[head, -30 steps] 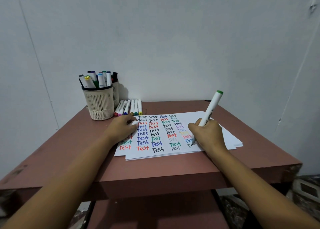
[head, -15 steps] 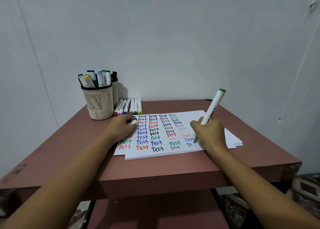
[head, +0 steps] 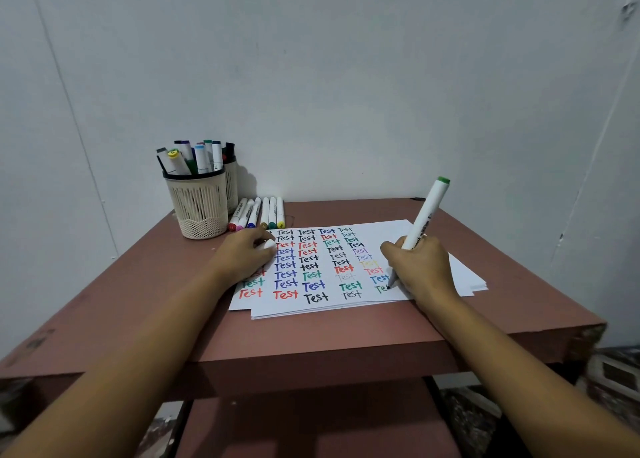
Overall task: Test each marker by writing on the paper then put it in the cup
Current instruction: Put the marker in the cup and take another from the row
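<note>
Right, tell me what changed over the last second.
The right hand kept writing with the green marker, and the green word on the paper grew from a first stroke to "Te". The left hand kept holding a white cap on the paper; cup and spare markers stayed put.

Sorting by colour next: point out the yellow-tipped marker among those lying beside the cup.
The yellow-tipped marker is rightmost in the row beside the cup; its neighbours end in red, pink, blue, brown and green.

Left hand (head: 242, 256) covers first-column words (head: 252, 282), hides most of cap (head: 269, 245); rear cup (head: 231, 184) mostly behind front cup (head: 199, 208); marker (head: 426, 215) print unreadable.
</note>
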Motion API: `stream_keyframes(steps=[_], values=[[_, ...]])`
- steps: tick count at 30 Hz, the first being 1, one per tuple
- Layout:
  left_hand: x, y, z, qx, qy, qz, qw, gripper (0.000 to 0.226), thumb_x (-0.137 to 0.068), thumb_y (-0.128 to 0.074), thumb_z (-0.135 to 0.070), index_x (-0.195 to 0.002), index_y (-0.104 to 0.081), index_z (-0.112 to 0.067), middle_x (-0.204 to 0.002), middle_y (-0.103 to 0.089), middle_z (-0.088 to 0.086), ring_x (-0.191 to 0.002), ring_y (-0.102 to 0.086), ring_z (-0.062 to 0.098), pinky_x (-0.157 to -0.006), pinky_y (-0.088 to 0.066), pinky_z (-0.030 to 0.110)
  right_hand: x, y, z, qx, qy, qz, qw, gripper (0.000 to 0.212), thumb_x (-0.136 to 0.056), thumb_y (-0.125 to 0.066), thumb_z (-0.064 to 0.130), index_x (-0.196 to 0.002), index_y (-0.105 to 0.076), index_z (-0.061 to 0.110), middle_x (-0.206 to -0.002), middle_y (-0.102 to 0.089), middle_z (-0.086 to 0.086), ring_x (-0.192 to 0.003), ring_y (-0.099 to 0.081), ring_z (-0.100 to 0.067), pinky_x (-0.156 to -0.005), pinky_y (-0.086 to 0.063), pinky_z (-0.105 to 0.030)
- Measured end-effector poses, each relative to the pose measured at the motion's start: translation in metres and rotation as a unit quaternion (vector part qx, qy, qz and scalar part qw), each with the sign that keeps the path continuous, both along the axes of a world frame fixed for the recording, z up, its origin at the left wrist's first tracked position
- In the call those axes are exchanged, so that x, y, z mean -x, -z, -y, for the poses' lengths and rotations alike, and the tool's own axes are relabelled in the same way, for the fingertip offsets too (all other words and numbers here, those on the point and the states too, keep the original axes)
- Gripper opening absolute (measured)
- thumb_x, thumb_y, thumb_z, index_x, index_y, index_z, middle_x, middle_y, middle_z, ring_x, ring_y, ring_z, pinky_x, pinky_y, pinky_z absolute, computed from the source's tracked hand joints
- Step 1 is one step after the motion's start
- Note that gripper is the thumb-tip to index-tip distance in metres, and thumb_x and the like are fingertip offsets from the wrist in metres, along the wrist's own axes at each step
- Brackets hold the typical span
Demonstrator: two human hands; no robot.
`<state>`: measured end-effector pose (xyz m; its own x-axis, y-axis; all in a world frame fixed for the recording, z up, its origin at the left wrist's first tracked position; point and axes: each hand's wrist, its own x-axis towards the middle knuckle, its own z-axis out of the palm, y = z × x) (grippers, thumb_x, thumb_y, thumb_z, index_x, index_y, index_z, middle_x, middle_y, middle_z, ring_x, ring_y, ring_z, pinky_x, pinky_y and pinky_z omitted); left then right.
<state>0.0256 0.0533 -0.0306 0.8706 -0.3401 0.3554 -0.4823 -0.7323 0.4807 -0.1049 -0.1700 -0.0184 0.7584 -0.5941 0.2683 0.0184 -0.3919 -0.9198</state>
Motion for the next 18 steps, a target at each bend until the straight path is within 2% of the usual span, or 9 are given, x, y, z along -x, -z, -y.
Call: stream_keyframes(steps=[3,7,9,12,15,18], values=[[-0.0007,0.0002,-0.0002,0.0,-0.003,0.001,1.0,0.028,-0.091,-0.056,-0.025,-0.116,-0.063,-0.013,-0.111,-0.066,0.004,-0.088,-0.053,0.01,-0.073,-0.035,0.021,-0.0003,0.0011,0.0013,-0.013,0.018,0.019,1.0,0.028,-0.08,-0.059,0.009,-0.056,-0.047,0.012,-0.052,-0.05,-0.002,-0.043,-0.051,-0.015,-0.044,-0.037,-0.02],[-0.0015,0.0002,-0.0011,-0.002,-0.001,0.002,1.0,0.029,-0.091,-0.056,-0.026,-0.117,-0.063,-0.013,-0.115,-0.064,0.003,-0.091,-0.051,0.009,-0.076,-0.035,0.021,0.0006,0.001,0.001,0.003,0.03,0.022,0.999,0.025,-0.081,-0.058,0.009,-0.058,-0.048,0.011,-0.057,-0.052,-0.002,-0.043,-0.052,-0.011,-0.036,-0.035,-0.012],[-0.0004,-0.0006,-0.0006,-0.003,0.0,0.003,1.0,0.029,-0.091,-0.056,-0.026,-0.117,-0.062,-0.013,-0.115,-0.064,0.003,-0.091,-0.05,0.009,-0.075,-0.035,0.022,-0.0003,0.0007,0.001,0.003,0.025,0.018,1.0,0.024,-0.081,-0.058,0.009,-0.06,-0.048,0.01,-0.059,-0.052,-0.003,-0.045,-0.053,-0.013,-0.037,-0.037,-0.014],[0.0006,-0.0007,-0.0002,-0.005,-0.001,0.003,1.0,0.028,-0.092,-0.055,-0.025,-0.116,-0.062,-0.013,-0.11,-0.066,0.004,-0.086,-0.054,0.011,-0.064,-0.037,0.019,-0.0007,0.0019,0.002,0.004,0.025,0.007,1.0,0.026,-0.082,-0.058,0.01,-0.059,-0.045,0.011,-0.057,-0.048,-0.002,-0.046,-0.051,-0.018,-0.042,-0.038,-0.02],[0.0005,-0.0002,-0.0004,-0.006,-0.001,0.002,1.0,0.027,-0.092,-0.055,-0.025,-0.115,-0.062,-0.013,-0.103,-0.068,0.005,-0.079,-0.057,0.012,-0.055,-0.035,0.007,-0.0013,0.0024,0.0029,0.006,0.02,0.004,1.0,0.027,-0.082,-0.057,0.01,-0.058,-0.044,0.012,-0.054,-0.046,-0.001,-0.044,-0.048,-0.019,-0.044,-0.039,-0.022],[0.0008,-0.0007,-0.0001,-0.005,-0.003,0.001,1.0,0.028,-0.092,-0.055,-0.026,-0.116,-0.062,-0.013,-0.106,-0.067,0.004,-0.081,-0.056,0.011,-0.063,-0.037,0.019,-0.002,0.0015,0.0031,-0.006,0.023,0.01,1.0,0.025,-0.083,-0.057,0.01,-0.061,-0.046,0.011,-0.057,-0.047,0.0,-0.046,-0.051,-0.017,-0.045,-0.041,-0.023]])
